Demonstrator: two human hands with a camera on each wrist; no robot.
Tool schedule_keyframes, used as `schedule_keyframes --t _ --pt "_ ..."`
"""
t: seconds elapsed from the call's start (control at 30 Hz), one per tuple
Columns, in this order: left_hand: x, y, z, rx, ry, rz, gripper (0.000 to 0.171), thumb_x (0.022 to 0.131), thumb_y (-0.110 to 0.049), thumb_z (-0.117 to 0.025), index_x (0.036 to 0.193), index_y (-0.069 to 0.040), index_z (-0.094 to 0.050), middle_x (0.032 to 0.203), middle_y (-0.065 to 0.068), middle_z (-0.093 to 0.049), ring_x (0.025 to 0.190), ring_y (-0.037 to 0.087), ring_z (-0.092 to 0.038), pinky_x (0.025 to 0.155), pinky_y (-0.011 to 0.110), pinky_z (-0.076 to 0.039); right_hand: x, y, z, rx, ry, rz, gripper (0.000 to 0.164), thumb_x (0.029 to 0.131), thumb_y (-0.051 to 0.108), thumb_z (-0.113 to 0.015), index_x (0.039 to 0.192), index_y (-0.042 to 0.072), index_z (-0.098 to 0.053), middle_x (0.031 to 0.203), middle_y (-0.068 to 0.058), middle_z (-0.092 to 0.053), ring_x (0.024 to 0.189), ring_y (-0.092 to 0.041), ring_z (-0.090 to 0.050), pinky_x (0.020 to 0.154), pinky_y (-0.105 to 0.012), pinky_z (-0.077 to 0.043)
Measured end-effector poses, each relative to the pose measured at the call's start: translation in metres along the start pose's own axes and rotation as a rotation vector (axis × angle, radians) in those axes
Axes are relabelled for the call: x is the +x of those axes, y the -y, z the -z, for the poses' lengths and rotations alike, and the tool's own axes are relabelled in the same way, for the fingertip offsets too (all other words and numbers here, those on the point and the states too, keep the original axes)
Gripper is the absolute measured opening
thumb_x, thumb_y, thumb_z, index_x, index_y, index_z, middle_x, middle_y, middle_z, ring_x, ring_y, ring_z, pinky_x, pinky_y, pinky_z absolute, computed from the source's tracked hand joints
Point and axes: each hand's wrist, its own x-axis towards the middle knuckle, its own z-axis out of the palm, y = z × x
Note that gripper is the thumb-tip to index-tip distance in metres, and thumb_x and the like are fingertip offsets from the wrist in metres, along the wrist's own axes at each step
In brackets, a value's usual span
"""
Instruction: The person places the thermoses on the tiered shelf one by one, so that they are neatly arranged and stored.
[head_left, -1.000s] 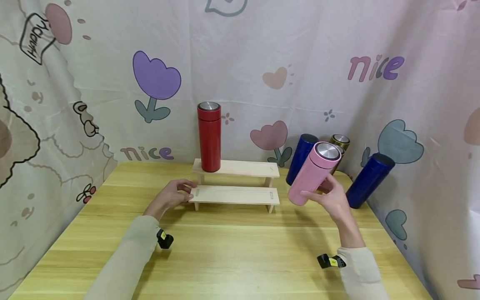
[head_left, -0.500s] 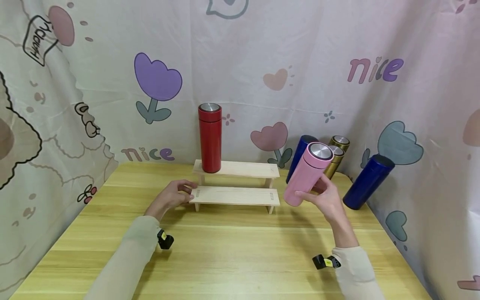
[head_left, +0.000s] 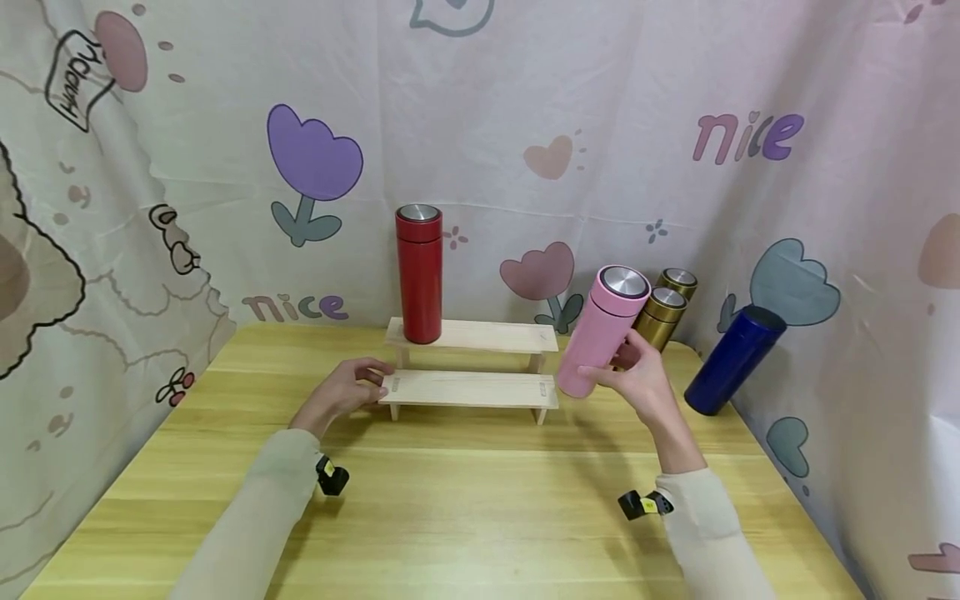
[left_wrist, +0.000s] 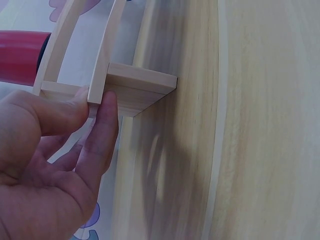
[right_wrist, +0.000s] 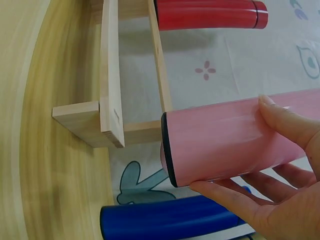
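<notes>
My right hand grips a pink thermos flask around its lower half. The flask is tilted, its silver lid leaning right, and it hangs off the table just right of a two-step wooden rack. In the right wrist view its dark base rim is close to the rack's end. With thumb and fingers, my left hand pinches the left end of the rack's lower board, as the left wrist view shows at the board's edge. A red thermos flask stands upright on the left of the upper board.
Two gold flasks, one in front and one behind, stand at the back right. A blue flask leans near the table's right edge. Another blue flask shows in the right wrist view. A patterned curtain hangs behind the table.
My right hand has carried the pink flask left and slightly up toward the rack, covering the rear blue flask in the head view and uncovering the gold ones. My left hand has stayed put.
</notes>
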Motion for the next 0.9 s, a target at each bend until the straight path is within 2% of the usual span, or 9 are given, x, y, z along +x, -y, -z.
schedule_keyframes --t 0.23,0.5,0.73,0.9 --pt "0.002 0.0 -0.001 -0.011 -0.003 0.016 0.042 0.094 0.002 -0.068 0.135 0.002 -0.061 0.128 0.028 -0.061 0.097 0.024 -0.064 0.083 0.035 -0.064 0.006 0.007 -0.007 0.016 0.008 0.019 0.073 0.081 0.021 -0.09 0.143 0.013 -0.053 0.133 -0.02 -0.066 0.114 -0.03 -0.065 0.086 -0.026 -0.058" --pt "0.002 -0.002 -0.001 -0.003 -0.005 0.023 0.042 0.094 0.002 -0.068 0.135 0.001 -0.061 0.13 0.028 -0.06 0.101 0.028 -0.064 0.087 0.038 -0.064 0.01 0.014 -0.017 0.041 0.022 0.014 0.071 0.08 0.019 -0.09 0.14 0.013 -0.054 0.131 -0.018 -0.067 0.115 -0.027 -0.066 0.088 -0.03 -0.058" --pt "0.001 -0.002 -0.002 -0.016 -0.004 0.025 0.042 0.094 0.003 -0.067 0.136 0.001 -0.061 0.13 0.027 -0.06 0.1 0.026 -0.064 0.087 0.038 -0.064 0.014 0.018 -0.024 0.045 0.039 0.032 0.071 0.081 0.019 -0.089 0.142 0.01 -0.053 0.133 -0.022 -0.066 0.119 -0.035 -0.066 0.09 -0.03 -0.058" --pt "0.0 0.0 -0.003 -0.005 -0.011 0.032 0.042 0.094 0.002 -0.068 0.135 -0.001 -0.062 0.129 0.026 -0.061 0.101 0.025 -0.064 0.085 0.035 -0.064 0.017 0.022 -0.029 0.057 0.048 0.041 0.072 0.08 0.016 -0.09 0.141 0.008 -0.053 0.133 -0.023 -0.066 0.119 -0.038 -0.067 0.091 -0.036 -0.059"
